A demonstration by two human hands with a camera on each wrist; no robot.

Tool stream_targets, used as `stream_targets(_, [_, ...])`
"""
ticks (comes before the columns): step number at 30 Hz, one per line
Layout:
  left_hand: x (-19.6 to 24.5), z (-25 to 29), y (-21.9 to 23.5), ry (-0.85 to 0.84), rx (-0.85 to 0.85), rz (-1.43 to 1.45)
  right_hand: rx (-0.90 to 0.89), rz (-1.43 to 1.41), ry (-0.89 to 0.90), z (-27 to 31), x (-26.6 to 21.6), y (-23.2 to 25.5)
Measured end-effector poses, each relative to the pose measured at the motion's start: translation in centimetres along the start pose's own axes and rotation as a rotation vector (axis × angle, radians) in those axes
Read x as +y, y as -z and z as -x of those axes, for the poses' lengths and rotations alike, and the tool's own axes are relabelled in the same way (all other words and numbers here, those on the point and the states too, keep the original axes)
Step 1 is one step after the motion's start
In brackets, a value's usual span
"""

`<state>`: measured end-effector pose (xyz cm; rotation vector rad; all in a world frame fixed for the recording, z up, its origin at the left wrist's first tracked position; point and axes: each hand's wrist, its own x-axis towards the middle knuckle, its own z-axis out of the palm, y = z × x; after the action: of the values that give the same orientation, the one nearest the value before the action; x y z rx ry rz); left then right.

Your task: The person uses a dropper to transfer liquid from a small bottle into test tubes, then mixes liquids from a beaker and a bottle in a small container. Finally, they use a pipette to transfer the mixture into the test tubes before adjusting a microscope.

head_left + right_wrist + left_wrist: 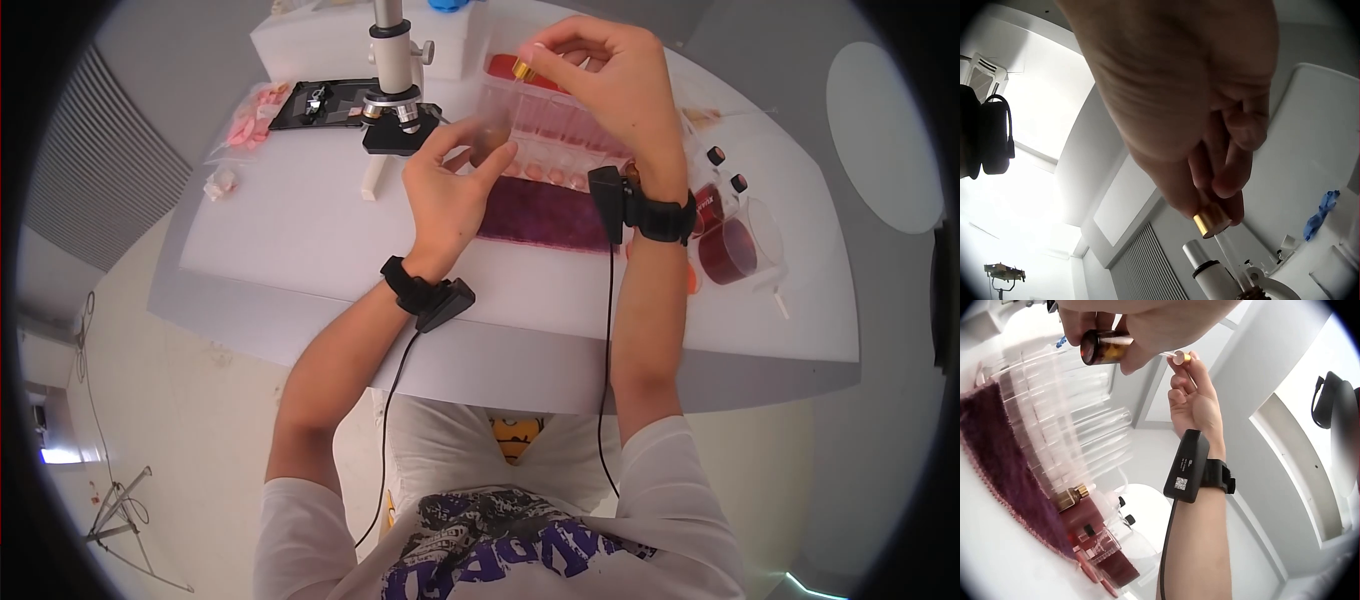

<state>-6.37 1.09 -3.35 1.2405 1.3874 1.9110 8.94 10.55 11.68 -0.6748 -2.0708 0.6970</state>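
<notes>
My left hand (445, 195) grips a small amber glass bottle (1107, 348), its base facing the left wrist view's left side. Higher up and to the right, my right hand (620, 95) pinches a gold dropper cap (1212, 220) between thumb and fingers. A thin glass pipette (1227, 250) runs from the cap toward the threaded bottle neck (1252, 294). Whether its tip is inside the bottle is hidden. Both hands are raised beside a clear rack of test tubes (560, 120).
A microscope (393, 50) stands left of the hands, near a black tray (335, 103). A purple cloth (545, 213) lies before the rack. To the right are a beaker of dark red liquid (727, 250) and black-capped bottles (716, 155). Another gold-necked amber bottle (1071, 497) stands near the cloth.
</notes>
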Motion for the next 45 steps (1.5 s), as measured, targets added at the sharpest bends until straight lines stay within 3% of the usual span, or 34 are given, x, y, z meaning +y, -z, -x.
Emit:
stream_targets(5, [-0.5,-0.2,0.2,-0.083,0.02,-0.037,-0.154,-0.004,0.126,0.1,1.1,-1.1])
stream_targets(8, [0.0,-0.1,0.1,-0.11,0.042,-0.068,-0.229,-0.186,0.09,0.2,2.3,-1.8])
stream_targets(11, [-0.1,-0.3,0.4,-0.207,0.058,-0.14,-0.265,-0.167,0.024,0.4,2.6,-1.2])
stream_targets(13, [-0.1,-0.5,0.7,-0.27,0.063,-0.198,-0.252,-0.161,0.024,0.8,2.4,-1.1])
stream_targets(15, [0.1,-1.0,0.8,-0.547,0.15,-0.375,-0.234,-0.157,0.028,0.9,2.5,-1.0])
stream_targets(22, [0.9,-0.9,0.6,-0.577,0.163,-0.361,-0.192,-0.205,0.083,1.2,3.6,-0.8])
stream_targets(25, [0.7,-0.7,0.5,-0.514,0.119,-0.323,-0.18,-0.166,0.09,1.1,3.3,-0.5])
stream_targets(27, [0.9,-0.4,0.3,-0.327,0.033,-0.264,-0.177,-0.148,0.092,0.9,3.7,-0.5])
stream_targets(28, [0.9,-0.2,0.3,-0.323,0.032,-0.265,-0.1,-0.186,0.083,0.8,4.1,-0.5])
stream_targets(30, [0.9,-0.2,0.1,-0.122,-0.037,-0.145,-0.023,-0.223,0.075,0.5,4.6,-0.3])
stream_targets(32, [-0.2,-0.2,-0.1,-0.077,-0.07,-0.139,0.178,-0.126,0.084,0.2,4.7,-0.1])
stream_targets(36, [0.5,-0.2,0.0,0.077,-0.197,-0.195,0.291,-0.019,0.052,-0.3,5.7,-1.1])
stream_targets(39, [0.6,0.0,-0.1,0.104,-0.22,-0.145,0.294,0.044,-0.012,-0.1,5.5,-2.2])
stream_targets(45, [0.1,0.1,-0.2,0.108,-0.223,-0.102,0.276,0.091,0.064,-0.3,7.0,-3.1])
